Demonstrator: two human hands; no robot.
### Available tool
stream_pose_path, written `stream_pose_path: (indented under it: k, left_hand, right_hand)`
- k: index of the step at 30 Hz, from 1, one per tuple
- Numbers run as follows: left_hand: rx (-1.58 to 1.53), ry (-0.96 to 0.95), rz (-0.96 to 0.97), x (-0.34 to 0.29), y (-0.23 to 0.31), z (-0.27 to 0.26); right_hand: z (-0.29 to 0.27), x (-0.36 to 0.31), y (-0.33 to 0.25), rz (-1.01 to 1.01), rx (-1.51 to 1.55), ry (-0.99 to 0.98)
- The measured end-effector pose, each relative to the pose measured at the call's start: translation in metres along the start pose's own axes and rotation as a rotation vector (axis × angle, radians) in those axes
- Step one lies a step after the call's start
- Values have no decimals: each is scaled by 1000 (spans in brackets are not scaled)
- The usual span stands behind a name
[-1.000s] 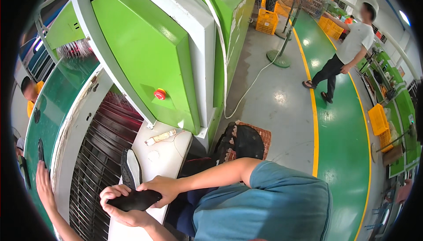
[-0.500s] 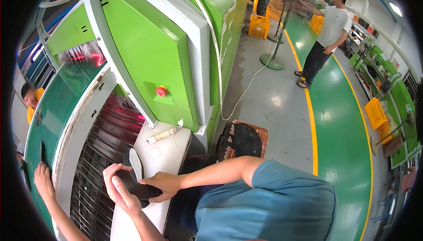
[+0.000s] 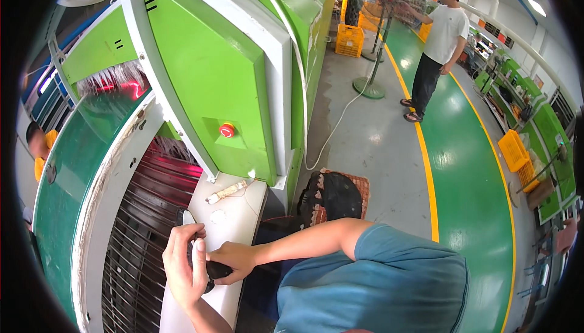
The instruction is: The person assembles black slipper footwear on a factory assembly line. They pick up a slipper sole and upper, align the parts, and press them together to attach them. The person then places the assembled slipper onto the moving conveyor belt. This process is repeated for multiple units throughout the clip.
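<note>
My left hand (image 3: 187, 263) is wrapped round a black shoe (image 3: 219, 270), palm and thumb toward me, hiding most of it. My right hand (image 3: 234, 262) grips the shoe's near end from the right. A light grey strip shows on the shoe's far end, above my left fingers. Both hands are over the white ledge (image 3: 210, 296) and the edge of the dark roller bed (image 3: 137, 235) beside it. A stubby cream-coloured piece with a wire (image 3: 226, 192) lies on the ledge, beyond the hands.
A green machine (image 3: 207, 77) with a red stop button (image 3: 227, 130) stands ahead. A green belt (image 3: 76, 169) curves past on the left, near a person in yellow (image 3: 40, 144). At right are a fan (image 3: 377, 86), a person in white (image 3: 447, 32) and yellow crates (image 3: 514, 150).
Another person's hand and a dark slim piece have gone from the belt at left. My left hand has turned and now covers more of the shoe. Both hands have shifted slightly right.
</note>
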State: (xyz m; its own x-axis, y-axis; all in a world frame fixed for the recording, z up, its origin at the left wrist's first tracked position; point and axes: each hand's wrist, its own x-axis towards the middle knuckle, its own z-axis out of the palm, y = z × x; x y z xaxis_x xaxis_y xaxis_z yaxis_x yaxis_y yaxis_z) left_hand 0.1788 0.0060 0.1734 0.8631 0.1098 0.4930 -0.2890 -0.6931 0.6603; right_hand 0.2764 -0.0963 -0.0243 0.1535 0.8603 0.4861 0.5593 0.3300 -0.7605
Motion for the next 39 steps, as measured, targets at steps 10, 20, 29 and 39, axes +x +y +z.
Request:
stream_pose_path:
  k: [10, 20, 29, 39]
  left_hand:
    - [21, -36, -42, -2, -5, -3]
    - [62, 19, -84, -1, -18, -17]
    - [65, 220, 16, -7, -34, -10]
    - [-91, 473, -99, -13, -2, -1]
  right_hand:
    - [0, 1, -1, 1, 33, -20]
    - [3, -2, 9, -76, -28, 45]
    - [2, -1, 15, -89, 56, 143]
    - [-321, -59, -211, -558, 187, 819]
